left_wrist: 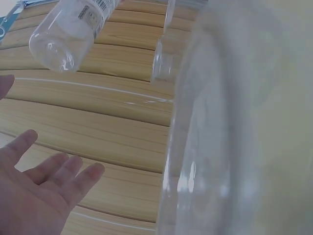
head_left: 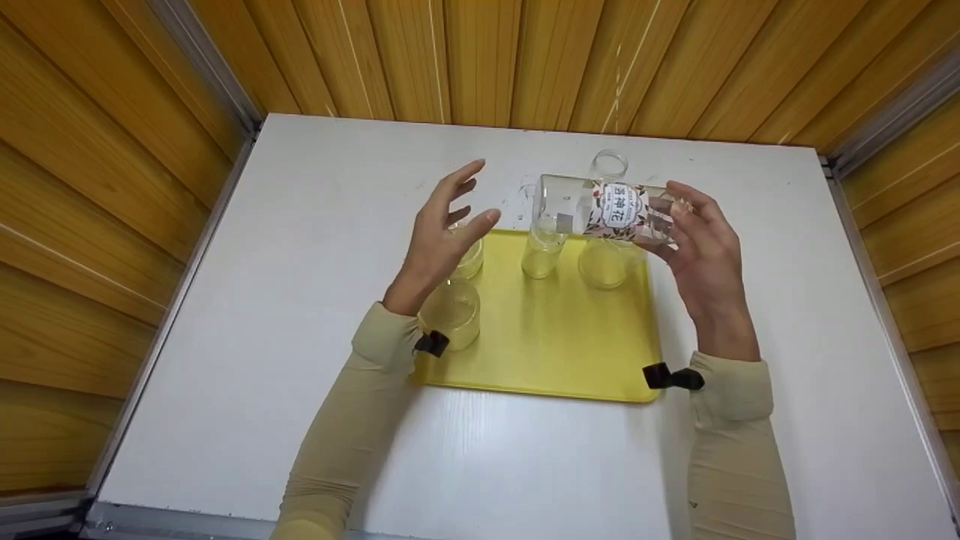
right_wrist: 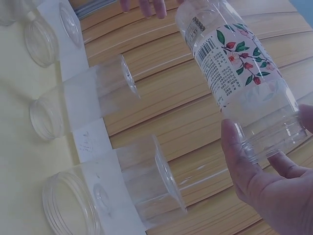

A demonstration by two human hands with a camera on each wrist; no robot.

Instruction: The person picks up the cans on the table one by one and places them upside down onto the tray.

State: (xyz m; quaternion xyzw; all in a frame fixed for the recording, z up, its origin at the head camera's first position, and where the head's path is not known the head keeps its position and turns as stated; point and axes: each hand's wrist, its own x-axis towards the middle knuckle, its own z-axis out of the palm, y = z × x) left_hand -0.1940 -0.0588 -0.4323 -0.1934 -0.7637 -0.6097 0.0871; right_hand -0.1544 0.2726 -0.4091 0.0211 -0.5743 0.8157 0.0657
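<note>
My right hand grips a clear plastic jar by one end, thumb and fingers curled round it. The jar lies nearly sideways over the tray's far edge, its floral label facing up in the head view. Through its transparent wall no contents show. To the left of the jar, my left hand is raised with fingers spread, apart from the jar and holding nothing. Below that hand and wrist, a wide clear jar stands on the yellow tray; another jar is partly hidden behind the hand.
A narrow clear jar and a wider, tall one stand at the tray's far side, partly overlapped by the held jar. The tray rests on a white table. Wood-look panels enclose the table's back and sides.
</note>
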